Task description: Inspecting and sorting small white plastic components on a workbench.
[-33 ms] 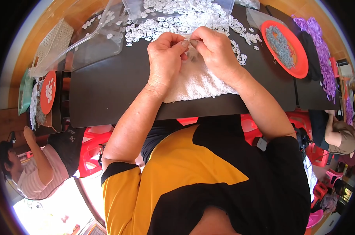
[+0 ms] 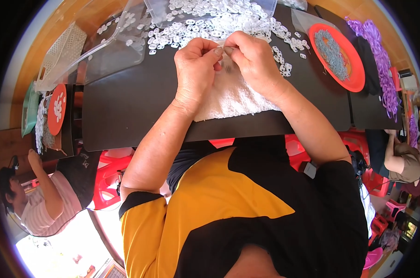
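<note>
My left hand [image 2: 197, 62] and my right hand [image 2: 251, 55] meet above a white towel [image 2: 238, 97]. Thumb and forefinger are pinched together on each, fingertips almost touching. What sits between them is tiny and mostly covered, so I cannot make it out. A few thin grey pieces [image 2: 228, 69] lie on the towel just below the fingertips. Right beyond my hands spreads a heap of small white plastic pieces with holes [image 2: 214, 28], some of it in a clear plastic bin [image 2: 156, 16].
To the right, a red plate [image 2: 357, 78] carries thin grey metal pins [image 2: 331, 53]; purple strips [image 2: 379, 60] lie past it. A clear container [image 2: 112, 65] stands left on the dark table [image 2: 126, 106]. People sit at left [image 2: 52, 199] and right [image 2: 404, 162].
</note>
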A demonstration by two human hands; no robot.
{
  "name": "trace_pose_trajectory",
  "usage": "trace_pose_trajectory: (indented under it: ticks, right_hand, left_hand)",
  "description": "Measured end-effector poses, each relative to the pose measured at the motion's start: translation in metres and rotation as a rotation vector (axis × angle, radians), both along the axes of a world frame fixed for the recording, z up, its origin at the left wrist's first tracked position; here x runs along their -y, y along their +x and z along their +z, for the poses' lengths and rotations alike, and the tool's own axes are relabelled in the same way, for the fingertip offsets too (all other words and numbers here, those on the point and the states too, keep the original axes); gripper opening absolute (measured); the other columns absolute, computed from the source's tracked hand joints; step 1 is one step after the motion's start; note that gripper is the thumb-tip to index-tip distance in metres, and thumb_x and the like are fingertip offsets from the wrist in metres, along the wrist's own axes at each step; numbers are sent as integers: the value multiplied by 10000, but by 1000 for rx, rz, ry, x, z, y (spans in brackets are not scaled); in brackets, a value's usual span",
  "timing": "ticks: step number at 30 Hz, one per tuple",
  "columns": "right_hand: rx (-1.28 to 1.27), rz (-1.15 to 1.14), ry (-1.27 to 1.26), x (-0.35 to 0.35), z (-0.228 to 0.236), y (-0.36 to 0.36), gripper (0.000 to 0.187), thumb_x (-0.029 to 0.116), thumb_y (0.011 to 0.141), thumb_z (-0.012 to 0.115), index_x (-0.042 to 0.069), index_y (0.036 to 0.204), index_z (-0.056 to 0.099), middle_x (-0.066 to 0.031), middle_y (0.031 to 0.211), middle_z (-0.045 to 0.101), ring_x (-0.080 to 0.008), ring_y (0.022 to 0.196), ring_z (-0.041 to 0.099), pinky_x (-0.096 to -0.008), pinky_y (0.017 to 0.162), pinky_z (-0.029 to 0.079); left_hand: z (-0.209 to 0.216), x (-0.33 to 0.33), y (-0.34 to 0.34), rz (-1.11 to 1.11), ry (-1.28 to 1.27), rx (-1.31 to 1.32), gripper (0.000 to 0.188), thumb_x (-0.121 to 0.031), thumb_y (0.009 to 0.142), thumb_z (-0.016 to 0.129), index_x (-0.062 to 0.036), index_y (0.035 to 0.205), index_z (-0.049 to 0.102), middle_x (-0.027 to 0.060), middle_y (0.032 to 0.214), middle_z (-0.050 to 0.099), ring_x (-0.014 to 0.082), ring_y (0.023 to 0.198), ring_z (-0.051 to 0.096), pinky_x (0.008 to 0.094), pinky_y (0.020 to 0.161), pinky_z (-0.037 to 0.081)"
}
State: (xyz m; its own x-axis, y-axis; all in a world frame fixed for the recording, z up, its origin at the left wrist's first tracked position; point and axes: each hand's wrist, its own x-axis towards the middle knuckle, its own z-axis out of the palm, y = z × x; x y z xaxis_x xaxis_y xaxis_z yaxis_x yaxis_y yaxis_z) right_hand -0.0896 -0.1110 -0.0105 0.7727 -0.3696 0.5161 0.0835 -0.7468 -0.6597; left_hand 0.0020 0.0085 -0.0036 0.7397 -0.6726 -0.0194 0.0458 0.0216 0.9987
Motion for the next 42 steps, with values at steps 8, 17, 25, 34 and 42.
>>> trace_pose_trajectory:
  ticks: [8, 17, 25, 34, 42]
  right_hand:
    - [41, 12, 273, -4, -6, 7, 47, 1, 860, 572, -18, 869, 615, -22, 680, 602, -79, 600, 542, -238, 560, 448]
    - [-67, -58, 275, 29, 11, 2, 150, 127, 850, 642, 20, 945, 686, -95, 776, 686, -165, 714, 640, -285, 688, 493]
    - [-477, -125, -592, 41, 20, 63, 145, 149, 822, 633, 108, 946, 696, -104, 932, 684, -318, 858, 653, -411, 712, 502]
    - [-310, -40, -618, 45, 30, 38, 67, 106, 794, 647, 95, 859, 656, -61, 879, 664, -283, 803, 654, -402, 684, 499]
    - [-175, 2, -586, 38, 18, -14, 111, 34, 761, 618, 86, 851, 659, -77, 852, 640, -296, 759, 651, -408, 657, 519]
  left_hand:
    - [-4, 7, 0, 69, -26, 97, 23, -4, 892, 625, 19, 890, 626, 29, 742, 612, 80, 605, 543, 223, 529, 432]
    - [12, -3, 16, 217, -209, -133, 117, -64, 890, 636, 49, 906, 613, 90, 755, 626, 120, 560, 551, 239, 444, 392]
    - [6, -5, 30, 195, -322, -290, 120, -48, 865, 632, 53, 923, 601, 113, 764, 623, 154, 559, 567, 257, 419, 390]
    - [8, -5, 27, 169, -312, -286, 116, -56, 852, 627, 45, 905, 609, 105, 749, 616, 154, 558, 563, 254, 417, 379]
    - [12, -5, 20, 128, -290, -300, 88, -47, 827, 622, 38, 825, 601, 87, 709, 609, 118, 520, 523, 243, 422, 364]
